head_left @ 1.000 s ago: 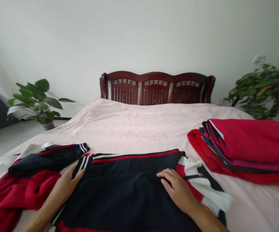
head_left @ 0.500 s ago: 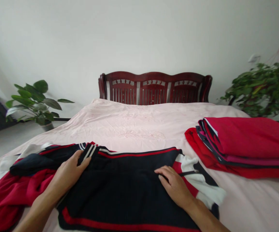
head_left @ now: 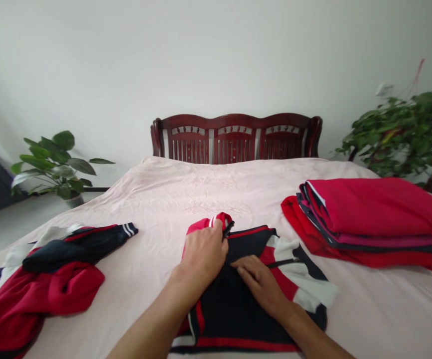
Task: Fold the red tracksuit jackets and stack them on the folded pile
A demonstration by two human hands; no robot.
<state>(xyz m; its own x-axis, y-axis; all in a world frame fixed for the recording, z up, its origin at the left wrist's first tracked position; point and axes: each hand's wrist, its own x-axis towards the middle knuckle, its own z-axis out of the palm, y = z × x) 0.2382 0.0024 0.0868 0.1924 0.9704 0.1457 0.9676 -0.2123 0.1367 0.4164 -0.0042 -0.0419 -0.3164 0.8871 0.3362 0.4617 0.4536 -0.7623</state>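
A navy jacket (head_left: 223,309) with red trim lies on the bed in front of me, its red-and-white part with a zipper to the right. My left hand (head_left: 204,254) is closed on the jacket's left side, which is doubled over toward the middle. Red cloth with white stripes shows above the knuckles, and the fingertips are partly hidden. Resting on the jacket's middle, my right hand (head_left: 262,284) has its fingers extended and grips nothing.
A stack of folded red and dark clothes (head_left: 383,209) sits at the right. Loose red, navy and white clothing (head_left: 51,279) lies at the left. All are on a pink bedsheet (head_left: 163,199), before a wooden headboard (head_left: 234,134). Potted plants (head_left: 57,164) flank the bed.
My left hand has moved right, carrying the jacket's left side over toward the middle. Pink sheet now shows between the jacket and the loose clothing. My right hand stays on the jacket.
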